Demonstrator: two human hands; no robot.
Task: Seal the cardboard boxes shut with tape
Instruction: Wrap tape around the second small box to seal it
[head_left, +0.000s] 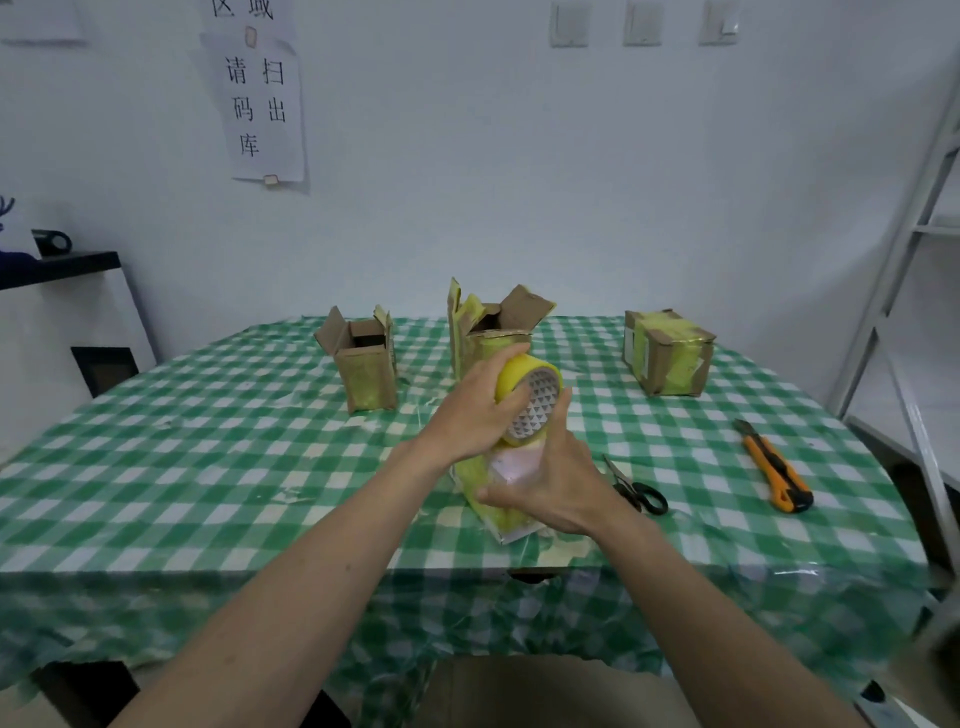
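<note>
My left hand (480, 402) grips a yellow tape roll (532, 400) just above a small box (501, 493) near the table's front edge. My right hand (550, 480) wraps around that box, which is covered in yellowish tape and mostly hidden. Two cardboard boxes stand further back with flaps open, one at the left (363, 364) and one in the middle (488, 330). A taped, closed box (667, 353) sits at the back right.
Black scissors (636, 488) lie right of the held box. An orange utility knife (776, 467) lies further right. The green checked tablecloth (208, 441) covers the table. A metal shelf frame (904, 291) stands on the right, a white cabinet (67, 322) on the left.
</note>
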